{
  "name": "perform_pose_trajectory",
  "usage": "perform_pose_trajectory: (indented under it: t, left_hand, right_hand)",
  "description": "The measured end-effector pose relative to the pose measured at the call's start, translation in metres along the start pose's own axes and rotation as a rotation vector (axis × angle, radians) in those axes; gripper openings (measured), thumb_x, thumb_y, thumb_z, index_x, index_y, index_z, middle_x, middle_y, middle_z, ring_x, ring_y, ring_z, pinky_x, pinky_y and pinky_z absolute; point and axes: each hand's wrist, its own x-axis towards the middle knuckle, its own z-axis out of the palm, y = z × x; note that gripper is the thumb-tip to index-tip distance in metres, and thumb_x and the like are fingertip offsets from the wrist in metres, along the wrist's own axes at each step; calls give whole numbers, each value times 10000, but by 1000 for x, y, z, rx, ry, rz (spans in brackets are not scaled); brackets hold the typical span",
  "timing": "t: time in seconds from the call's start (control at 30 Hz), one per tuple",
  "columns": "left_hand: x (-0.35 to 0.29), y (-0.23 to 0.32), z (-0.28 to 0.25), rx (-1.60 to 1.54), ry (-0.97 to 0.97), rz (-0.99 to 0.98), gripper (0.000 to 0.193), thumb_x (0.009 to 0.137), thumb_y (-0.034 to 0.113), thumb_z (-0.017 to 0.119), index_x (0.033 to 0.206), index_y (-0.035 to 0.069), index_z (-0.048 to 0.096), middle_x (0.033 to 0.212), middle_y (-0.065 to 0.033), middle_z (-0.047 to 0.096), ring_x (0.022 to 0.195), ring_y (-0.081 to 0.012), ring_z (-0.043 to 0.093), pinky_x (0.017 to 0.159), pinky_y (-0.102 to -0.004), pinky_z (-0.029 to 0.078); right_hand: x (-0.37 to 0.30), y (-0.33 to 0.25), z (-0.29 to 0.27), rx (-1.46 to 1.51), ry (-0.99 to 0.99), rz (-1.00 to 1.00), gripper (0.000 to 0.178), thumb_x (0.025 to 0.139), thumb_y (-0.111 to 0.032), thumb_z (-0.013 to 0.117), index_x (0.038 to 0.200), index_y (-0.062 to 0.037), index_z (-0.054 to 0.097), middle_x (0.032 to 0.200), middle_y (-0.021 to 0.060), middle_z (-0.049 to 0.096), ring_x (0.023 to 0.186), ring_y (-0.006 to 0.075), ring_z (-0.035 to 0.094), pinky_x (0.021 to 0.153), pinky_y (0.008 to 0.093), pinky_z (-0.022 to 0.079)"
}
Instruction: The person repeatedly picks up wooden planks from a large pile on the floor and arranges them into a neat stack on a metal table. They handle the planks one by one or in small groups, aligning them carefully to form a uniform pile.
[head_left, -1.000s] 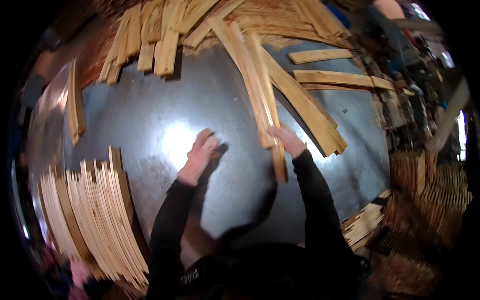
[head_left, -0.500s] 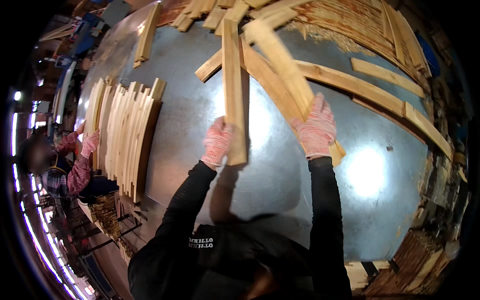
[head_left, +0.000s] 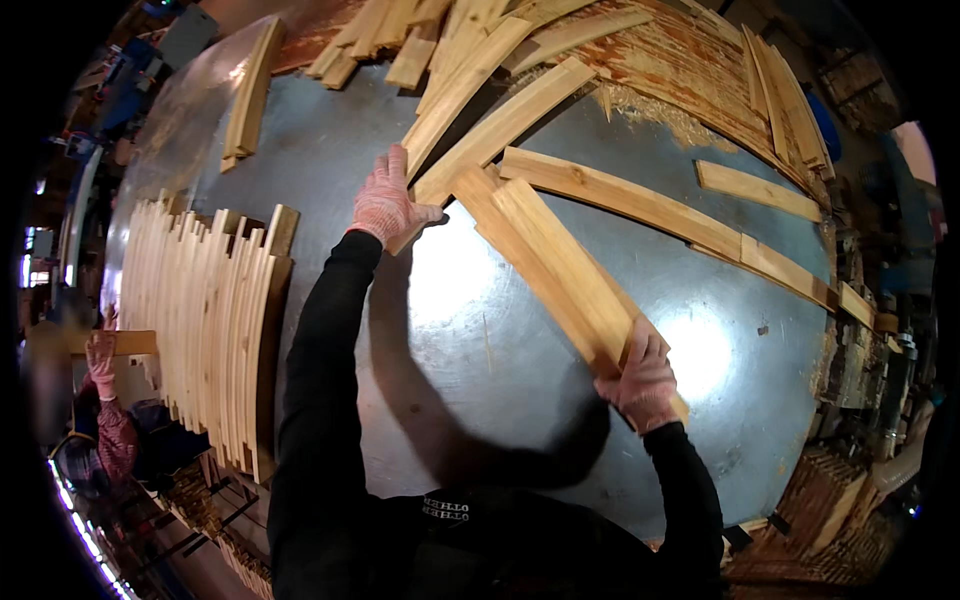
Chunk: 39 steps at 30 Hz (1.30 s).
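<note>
My left hand (head_left: 385, 205), in a pink-and-white knit glove, is at the near end of a long light wooden board (head_left: 465, 85). Its thumb crosses the board and its fingers lie along the left edge. Just right of it, another board (head_left: 515, 125) slants away on the metal tabletop. My right hand (head_left: 645, 380), gloved alike, is wrapped around the near end of two overlapping boards (head_left: 560, 265). These slope from far left to near right, one lying partly over the other; their undersides are hidden.
Boards stand in a close row (head_left: 205, 320) at left, beside a co-worker's gloved hand (head_left: 101, 362) on a board. More boards (head_left: 620, 200) lie end to end at right. Loose boards (head_left: 375, 30) crowd the far edge beside sawdust (head_left: 660, 110).
My left hand has moved forward and left, its board now slanting away. My right hand has come nearer, its boards now closely overlapped. The co-worker now has a board in hand.
</note>
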Motion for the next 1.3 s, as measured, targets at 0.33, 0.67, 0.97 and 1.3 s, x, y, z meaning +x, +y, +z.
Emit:
perform_pose_trajectory:
  t: [0.33, 0.67, 0.97, 1.3]
  left_hand:
    - [-160, -17, 3, -206, -213, -278, 804, 803, 200, 735, 1487, 66, 333, 1186, -216, 615, 1050, -380, 640, 921, -459, 521]
    - [-331, 7, -20, -2393, -463, -715, 811, 817, 346, 776, 1431, -36, 409, 1216, -204, 608, 1001, -306, 659, 896, -411, 583]
    - [-372, 22, -9, -2188, -523, -643, 831, 797, 365, 809, 1425, -8, 413, 1136, -186, 641, 933, -284, 688, 817, -420, 608]
    - [-405, -56, 10, -811, -217, -666, 921, 927, 585, 624, 1537, -22, 295, 896, -120, 633, 789, -261, 646, 697, -398, 555]
  right_hand:
    - [202, 62, -69, -556, 397, -319, 927, 796, -448, 747, 1542, -102, 319, 1482, 182, 454, 1388, 373, 394, 1137, 528, 319]
    - [46, -26, -69, 38, 109, -74, 865, 865, -536, 671, 1533, -102, 333, 1201, 260, 602, 1071, 452, 613, 887, 492, 523]
    - [-125, -29, 26, 233, -188, 132, 1194, 707, -338, 866, 1599, -100, 109, 1408, 265, 503, 1243, 423, 550, 1031, 468, 463]
    - [-96, -19, -23, 1278, -303, 25, 409, 893, -240, 744, 1207, -7, 624, 1007, 60, 691, 902, 171, 661, 794, 313, 542]
